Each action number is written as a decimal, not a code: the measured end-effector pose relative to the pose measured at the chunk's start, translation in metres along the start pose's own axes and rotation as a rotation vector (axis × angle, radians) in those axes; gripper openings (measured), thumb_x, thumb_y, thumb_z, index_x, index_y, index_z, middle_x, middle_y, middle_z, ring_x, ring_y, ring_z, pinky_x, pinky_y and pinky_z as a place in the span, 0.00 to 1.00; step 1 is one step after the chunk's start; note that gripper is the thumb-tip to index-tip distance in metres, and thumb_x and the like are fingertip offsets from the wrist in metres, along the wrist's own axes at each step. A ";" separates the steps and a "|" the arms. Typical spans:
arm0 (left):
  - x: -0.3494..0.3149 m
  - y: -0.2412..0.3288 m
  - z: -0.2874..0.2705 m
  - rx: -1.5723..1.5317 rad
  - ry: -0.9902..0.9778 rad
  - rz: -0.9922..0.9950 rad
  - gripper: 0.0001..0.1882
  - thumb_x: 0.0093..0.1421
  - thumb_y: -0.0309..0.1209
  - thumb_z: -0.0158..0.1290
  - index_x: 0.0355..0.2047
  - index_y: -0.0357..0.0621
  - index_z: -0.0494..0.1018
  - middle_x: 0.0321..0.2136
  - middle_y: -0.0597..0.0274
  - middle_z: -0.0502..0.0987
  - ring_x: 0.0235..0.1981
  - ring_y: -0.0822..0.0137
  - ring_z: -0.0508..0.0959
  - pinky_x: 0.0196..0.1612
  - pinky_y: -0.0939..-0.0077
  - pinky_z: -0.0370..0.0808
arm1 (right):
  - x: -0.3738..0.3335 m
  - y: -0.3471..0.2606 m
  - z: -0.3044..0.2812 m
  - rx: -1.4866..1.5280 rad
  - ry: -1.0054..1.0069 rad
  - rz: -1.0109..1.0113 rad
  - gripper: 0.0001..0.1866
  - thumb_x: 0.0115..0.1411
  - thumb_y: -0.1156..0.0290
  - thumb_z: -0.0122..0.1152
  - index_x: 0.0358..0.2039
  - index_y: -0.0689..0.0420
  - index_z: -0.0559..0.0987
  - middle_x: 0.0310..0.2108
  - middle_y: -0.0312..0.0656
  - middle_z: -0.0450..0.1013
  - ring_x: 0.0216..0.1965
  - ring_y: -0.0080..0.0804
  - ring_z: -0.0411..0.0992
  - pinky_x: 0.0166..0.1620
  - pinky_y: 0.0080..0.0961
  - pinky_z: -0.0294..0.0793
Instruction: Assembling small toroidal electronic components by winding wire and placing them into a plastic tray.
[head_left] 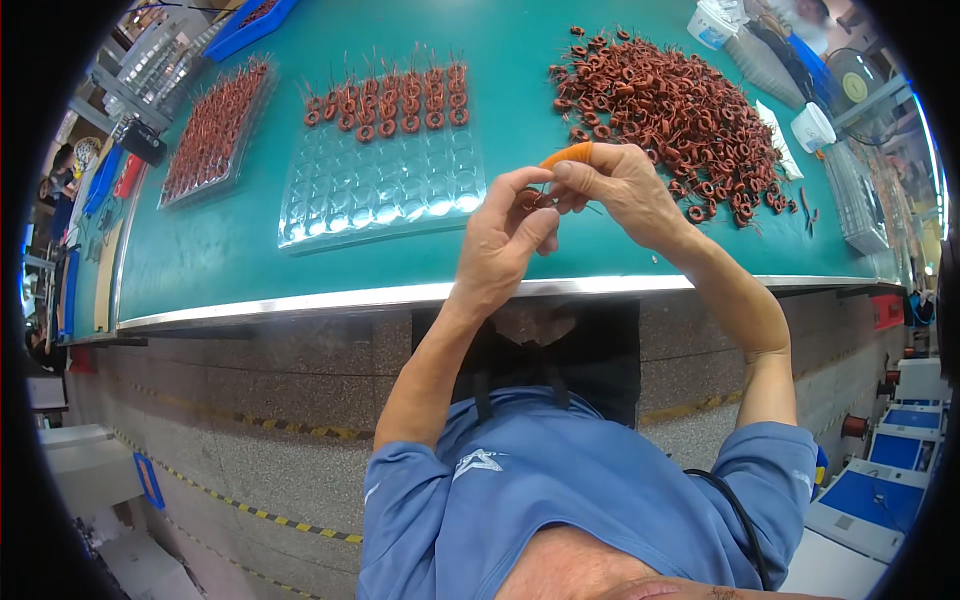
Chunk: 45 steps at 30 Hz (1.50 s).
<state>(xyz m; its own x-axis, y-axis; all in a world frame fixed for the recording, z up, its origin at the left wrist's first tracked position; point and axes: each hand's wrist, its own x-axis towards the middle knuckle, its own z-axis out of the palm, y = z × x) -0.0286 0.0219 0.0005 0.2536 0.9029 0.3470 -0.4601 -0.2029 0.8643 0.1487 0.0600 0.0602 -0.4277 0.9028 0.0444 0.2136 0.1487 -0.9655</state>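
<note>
Over the bench's near edge, my left hand (498, 245) pinches a small reddish-brown wire-wound ring coil (532, 199) between thumb and fingers. Close against it from the right, my right hand (637, 193) has thumb and index finger pressed together near the coil's thin wire leads; whether it grips a lead or the coil is too small to tell. An orange cover (568, 155), apparently a finger cot, wraps the right index finger. To the left lies a clear blister tray (345, 200), its far rows filled with upright-leaded coils. A large heap of loose coils (665, 105) spreads beyond my right hand.
Another clear tray packed with coils (215, 135) sits farther left on the green bench top (420, 265). Tweezers (808, 212) lie right of the heap. White tubs (812, 127) and stacked clear trays (855, 200) line the right side. A blue bin (245, 30) stands far left.
</note>
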 end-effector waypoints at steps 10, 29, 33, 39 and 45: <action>-0.007 0.017 0.007 0.456 0.189 0.030 0.15 0.64 0.27 0.52 0.50 0.38 0.68 0.25 0.62 0.74 0.21 0.76 0.72 0.24 0.81 0.70 | -0.009 -0.006 0.015 -0.972 0.346 -1.109 0.09 0.44 0.74 0.64 0.28 0.63 0.79 0.35 0.45 0.73 0.35 0.39 0.73 0.38 0.34 0.73; -0.003 0.031 -0.003 -0.065 0.186 -0.105 0.08 0.67 0.30 0.47 0.43 0.39 0.65 0.23 0.63 0.67 0.19 0.72 0.69 0.21 0.79 0.68 | -0.017 0.017 0.049 -0.027 0.414 -0.192 0.10 0.61 0.68 0.60 0.37 0.62 0.81 0.31 0.37 0.77 0.32 0.20 0.72 0.35 0.18 0.70; -0.008 0.031 -0.005 0.033 0.127 -0.070 0.15 0.67 0.30 0.48 0.51 0.38 0.63 0.25 0.61 0.69 0.20 0.71 0.71 0.23 0.79 0.71 | -0.022 0.033 0.052 0.170 0.395 -0.159 0.20 0.61 0.61 0.63 0.45 0.65 0.77 0.37 0.41 0.78 0.38 0.22 0.75 0.44 0.20 0.74; -0.008 0.022 -0.004 0.160 0.058 -0.089 0.15 0.66 0.27 0.48 0.51 0.35 0.64 0.23 0.65 0.70 0.22 0.75 0.72 0.25 0.82 0.70 | -0.027 0.032 0.056 0.149 0.354 -0.114 0.16 0.64 0.62 0.58 0.38 0.65 0.80 0.26 0.38 0.78 0.29 0.19 0.74 0.34 0.18 0.74; -0.011 0.015 -0.004 0.313 0.081 0.022 0.14 0.66 0.27 0.49 0.49 0.35 0.66 0.23 0.65 0.72 0.21 0.76 0.73 0.25 0.83 0.70 | -0.037 0.013 0.047 0.334 0.358 -0.027 0.16 0.64 0.61 0.59 0.33 0.64 0.81 0.21 0.35 0.74 0.23 0.17 0.70 0.29 0.15 0.70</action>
<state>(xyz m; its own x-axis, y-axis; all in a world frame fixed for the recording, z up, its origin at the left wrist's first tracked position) -0.0416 0.0101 0.0076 0.1724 0.9216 0.3477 -0.1774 -0.3182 0.9313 0.1261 0.0096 0.0335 -0.0879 0.9912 0.0990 -0.1114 0.0890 -0.9898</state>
